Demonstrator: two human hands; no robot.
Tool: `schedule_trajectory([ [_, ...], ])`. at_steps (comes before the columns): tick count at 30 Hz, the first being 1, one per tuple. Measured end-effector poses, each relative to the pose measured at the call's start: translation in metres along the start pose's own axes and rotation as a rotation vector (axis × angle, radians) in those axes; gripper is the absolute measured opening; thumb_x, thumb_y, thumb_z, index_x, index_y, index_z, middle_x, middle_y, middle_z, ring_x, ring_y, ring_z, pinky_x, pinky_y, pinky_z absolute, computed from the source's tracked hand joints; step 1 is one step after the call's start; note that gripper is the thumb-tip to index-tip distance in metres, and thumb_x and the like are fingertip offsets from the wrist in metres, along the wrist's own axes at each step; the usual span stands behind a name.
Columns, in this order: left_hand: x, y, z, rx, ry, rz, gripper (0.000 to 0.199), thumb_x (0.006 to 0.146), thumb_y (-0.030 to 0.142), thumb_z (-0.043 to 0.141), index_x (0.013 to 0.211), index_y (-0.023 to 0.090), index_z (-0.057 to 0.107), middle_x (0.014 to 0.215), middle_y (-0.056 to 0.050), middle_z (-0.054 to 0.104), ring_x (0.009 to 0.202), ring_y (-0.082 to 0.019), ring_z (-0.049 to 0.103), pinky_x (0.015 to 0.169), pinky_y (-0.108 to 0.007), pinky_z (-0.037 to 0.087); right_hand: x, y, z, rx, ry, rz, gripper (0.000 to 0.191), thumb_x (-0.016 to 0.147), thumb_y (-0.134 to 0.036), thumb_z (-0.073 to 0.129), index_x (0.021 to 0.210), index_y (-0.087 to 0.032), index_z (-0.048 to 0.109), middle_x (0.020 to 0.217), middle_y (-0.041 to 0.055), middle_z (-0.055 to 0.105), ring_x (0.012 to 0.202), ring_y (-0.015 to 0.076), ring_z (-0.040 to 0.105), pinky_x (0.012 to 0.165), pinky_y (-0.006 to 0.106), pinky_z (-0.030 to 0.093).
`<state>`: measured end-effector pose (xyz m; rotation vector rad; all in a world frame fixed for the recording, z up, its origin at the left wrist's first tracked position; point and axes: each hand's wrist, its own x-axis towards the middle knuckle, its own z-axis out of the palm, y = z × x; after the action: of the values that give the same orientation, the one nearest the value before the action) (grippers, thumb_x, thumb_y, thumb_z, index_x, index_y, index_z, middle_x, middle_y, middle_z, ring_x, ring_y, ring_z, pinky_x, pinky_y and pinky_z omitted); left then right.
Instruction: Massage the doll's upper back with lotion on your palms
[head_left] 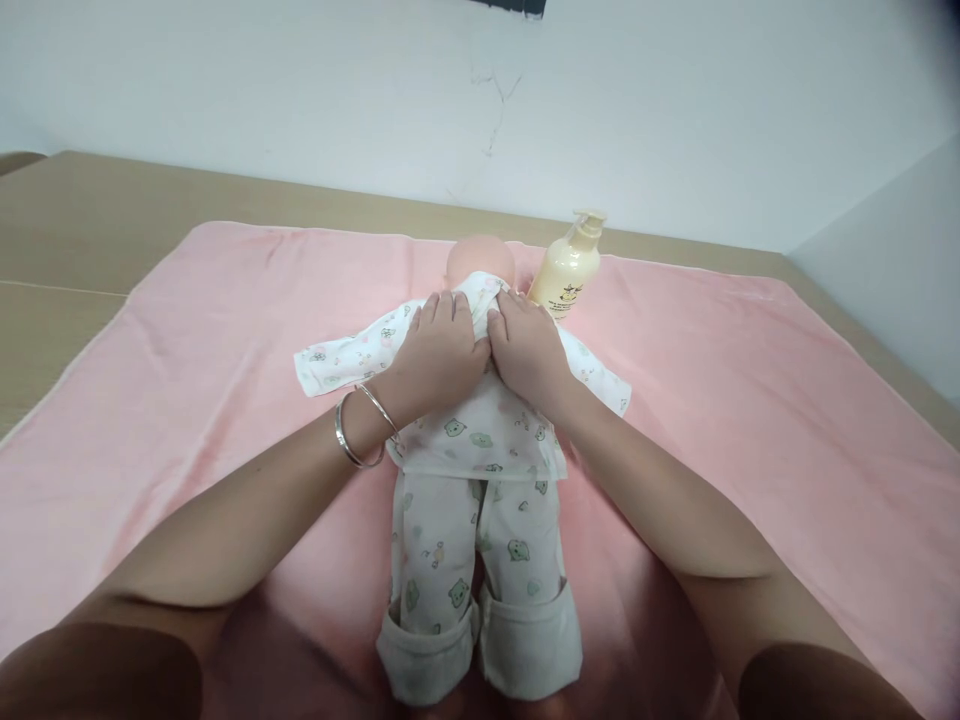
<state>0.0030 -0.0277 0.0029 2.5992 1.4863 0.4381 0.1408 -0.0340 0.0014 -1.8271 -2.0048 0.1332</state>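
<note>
A baby doll point(480, 256) lies stretched out on a pink blanket point(697, 440), its smooth round head pointing away from me. It wears a white long-sleeved shirt point(480, 440) and matching trousers point(517, 540) with green animal prints and folded-up cuffs. My left hand point(442, 350) rests on the upper left of the shirt, fingers laid out over the cloth. On the other side of the collar, my right hand point(529, 350) lies with its fingers along the fabric. Both thumbs nearly meet at the middle. Cloth under my palms is hidden.
Just right of the doll's head stands a pale yellow pump bottle point(568, 270) with a small printed picture. The blanket covers most of a wooden table point(97, 215). Behind it rises a white wall point(337, 110) with thin cracks. Two silver bangles point(360, 428) circle my left wrist.
</note>
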Motion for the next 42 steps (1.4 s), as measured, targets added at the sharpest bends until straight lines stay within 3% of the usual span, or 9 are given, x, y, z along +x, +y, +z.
schedule_trajectory([
  [7, 0.012, -0.006, 0.001, -0.076, 0.077, -0.061, 0.038, 0.099, 0.026, 0.031, 0.114, 0.006, 0.060, 0.124, -0.023, 0.063, 0.115, -0.031, 0.058, 0.106, -0.048, 0.047, -0.019, -0.011, -0.004, -0.024, -0.009, -0.065, 0.058, 0.104, -0.026, 0.017, 0.146, -0.002, 0.050, 0.152, 0.0219, 0.053, 0.148, 0.0330, 0.043, 0.124, 0.055, 0.034],
  [12, 0.028, -0.024, 0.000, -0.279, 0.047, -0.205, 0.039, 0.100, 0.038, 0.032, 0.097, 0.014, 0.062, 0.104, -0.014, 0.071, 0.094, -0.023, 0.062, 0.091, -0.040, 0.052, -0.023, -0.010, 0.001, -0.033, 0.041, -0.075, 0.057, 0.103, -0.027, 0.023, 0.149, -0.004, 0.049, 0.157, 0.0194, 0.049, 0.151, 0.0318, 0.041, 0.125, 0.055, 0.035],
  [16, 0.018, -0.013, -0.003, -0.134, 0.037, -0.163, 0.043, 0.101, 0.034, 0.028, 0.107, 0.008, 0.063, 0.110, -0.020, 0.070, 0.103, -0.029, 0.063, 0.098, -0.045, 0.050, -0.006, -0.001, -0.002, 0.019, 0.036, -0.025, 0.053, 0.101, -0.023, 0.026, 0.142, -0.010, 0.057, 0.151, 0.0162, 0.057, 0.145, 0.0306, 0.049, 0.119, 0.054, 0.042],
  [21, -0.003, 0.010, -0.007, 0.091, 0.074, -0.001, 0.044, 0.099, 0.023, 0.028, 0.120, 0.001, 0.059, 0.126, -0.027, 0.063, 0.126, -0.035, 0.056, 0.113, -0.049, 0.042, 0.007, 0.005, -0.011, -0.093, -0.047, 0.035, 0.051, 0.104, -0.024, 0.024, 0.125, -0.005, 0.065, 0.135, 0.0230, 0.066, 0.136, 0.0340, 0.057, 0.116, 0.049, 0.044],
  [26, 0.015, -0.013, -0.007, -0.062, -0.005, -0.091, 0.034, 0.096, 0.021, 0.031, 0.091, 0.015, 0.064, 0.095, -0.015, 0.070, 0.092, -0.027, 0.066, 0.087, -0.042, 0.051, -0.027, -0.017, -0.007, -0.216, 0.027, -0.106, 0.057, 0.104, -0.026, 0.027, 0.145, 0.008, 0.048, 0.149, 0.0303, 0.053, 0.144, 0.0383, 0.048, 0.123, 0.054, 0.036],
  [29, 0.027, -0.027, -0.004, -0.111, 0.006, -0.156, 0.038, 0.099, 0.024, 0.027, 0.088, 0.016, 0.063, 0.092, -0.013, 0.071, 0.082, -0.024, 0.064, 0.076, -0.039, 0.050, -0.038, -0.024, -0.005, -0.200, 0.030, -0.150, 0.059, 0.103, -0.025, 0.027, 0.148, 0.008, 0.045, 0.155, 0.0297, 0.047, 0.149, 0.0377, 0.043, 0.125, 0.053, 0.033],
  [34, 0.010, -0.010, 0.007, 0.147, 0.124, 0.058, 0.044, 0.098, 0.016, 0.024, 0.096, 0.009, 0.067, 0.103, -0.021, 0.071, 0.101, -0.030, 0.065, 0.094, -0.046, 0.050, -0.005, -0.005, -0.007, -0.025, -0.072, -0.055, 0.056, 0.103, -0.027, 0.026, 0.144, 0.003, 0.050, 0.156, 0.0254, 0.048, 0.151, 0.0341, 0.040, 0.125, 0.051, 0.033],
  [38, -0.006, 0.011, 0.012, 0.174, 0.250, 0.022, 0.046, 0.099, 0.019, 0.027, 0.119, -0.001, 0.063, 0.129, -0.027, 0.065, 0.127, -0.035, 0.058, 0.111, -0.051, 0.045, 0.014, 0.009, -0.008, 0.020, -0.097, -0.052, 0.051, 0.103, -0.031, 0.024, 0.123, -0.002, 0.061, 0.140, 0.0278, 0.060, 0.135, 0.0368, 0.055, 0.116, 0.052, 0.042],
  [42, 0.005, -0.002, 0.009, -0.047, 0.204, 0.034, 0.035, 0.091, 0.016, 0.034, 0.085, 0.014, 0.068, 0.097, -0.016, 0.073, 0.104, -0.029, 0.066, 0.100, -0.044, 0.051, -0.003, -0.001, -0.007, -0.056, -0.023, -0.080, 0.050, 0.102, -0.026, 0.024, 0.129, -0.002, 0.058, 0.140, 0.0280, 0.060, 0.137, 0.0385, 0.054, 0.116, 0.056, 0.042],
])
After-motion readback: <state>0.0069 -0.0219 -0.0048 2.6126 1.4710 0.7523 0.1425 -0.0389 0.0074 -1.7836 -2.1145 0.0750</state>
